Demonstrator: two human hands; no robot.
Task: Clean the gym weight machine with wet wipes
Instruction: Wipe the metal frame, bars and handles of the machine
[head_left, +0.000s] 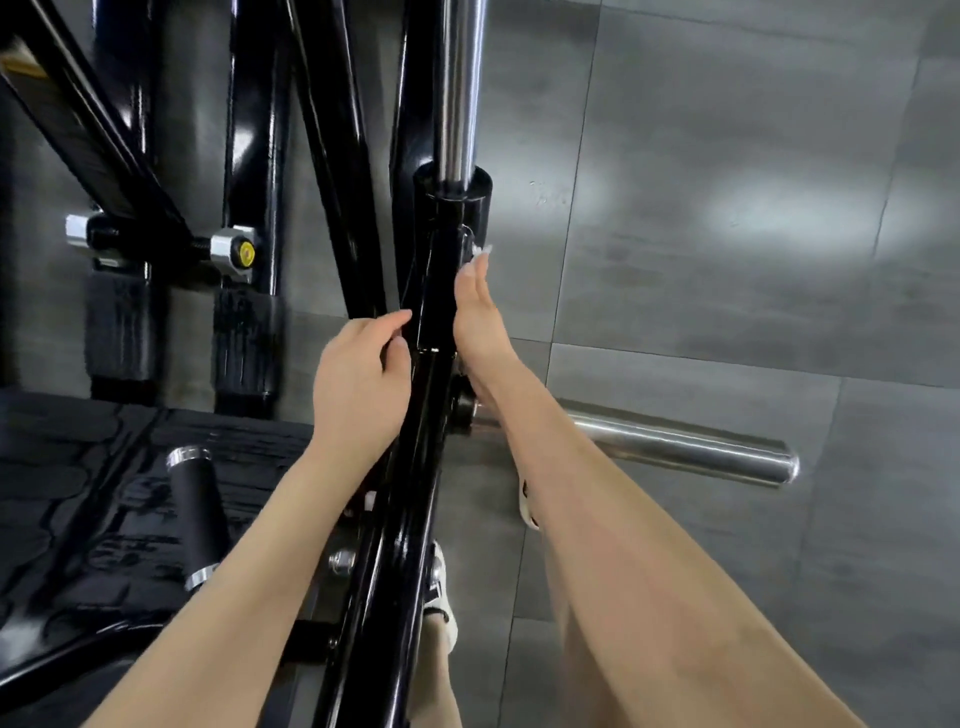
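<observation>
Since the right hand (480, 322) lies flat along the right side of the black bar (415, 467) at the middle of the machine (249, 156), fingers straight and pressing, the wipe (482, 253) shows only as a white scrap at the fingertips, just below the collar (478, 187). I judge the step in hand to be wiping this flank of the bar. To do it well, the fingers should lie flat so the wipe follows the bar's curve. The stroke should run in one line along the bar rather than dab, and the wipe should be folded to a fresh face once it greys. The left hand (358, 384) sits on the bar's left side, just across from the right, its fingers curled toward the metal; whether it grips the bar or merely rests there I cannot tell. It would serve best as a brace against the push. The fittings near the fingertips probably trap grime and could snag the wipe, so slow, light pressure suits those edges. Neither hand touches the chrome peg (460, 88) rising from the collar or the side peg (675, 447) jutting out above the floor (727, 286); both likely need their own pass. Glossy paint shows streaks, so overlapping strokes are wise.
</observation>
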